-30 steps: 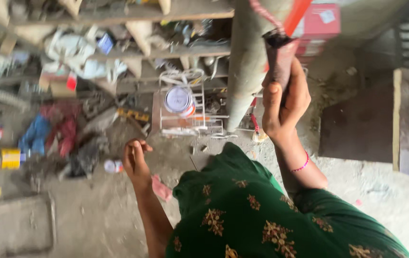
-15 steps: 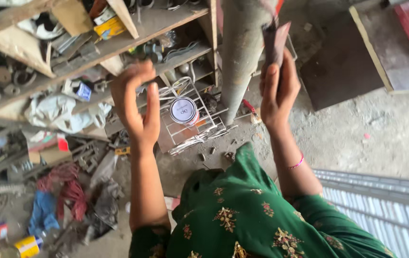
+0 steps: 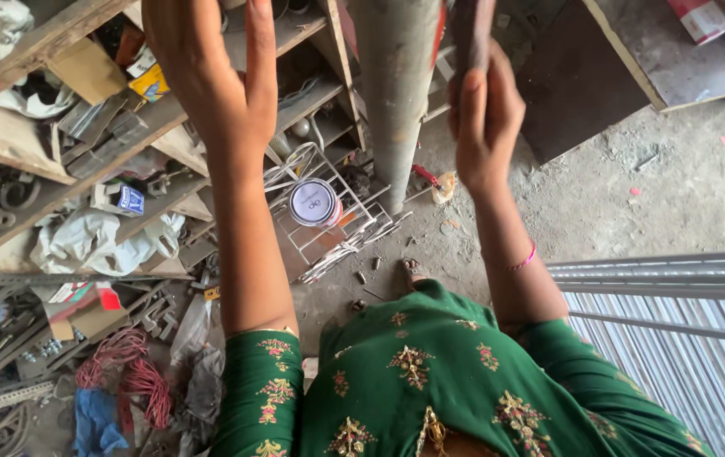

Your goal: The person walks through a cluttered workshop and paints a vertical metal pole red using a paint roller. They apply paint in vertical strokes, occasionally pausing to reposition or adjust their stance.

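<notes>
Hands raised high: right hand wraps fingers around a dark flat tool handle beside the grey metal pole, gripped upright; left hand open, empty, near wooden shelf.

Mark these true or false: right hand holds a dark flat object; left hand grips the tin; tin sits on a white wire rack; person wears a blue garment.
1. The right hand holds a dark flat object raised beside the grey pillar. True.
2. The left hand grips the tin. False: it is raised, open and empty, by the wooden shelves.
3. The tin sits on a white wire rack. True.
4. The person wears a blue garment. False: the garment is green with embroidery.
</notes>
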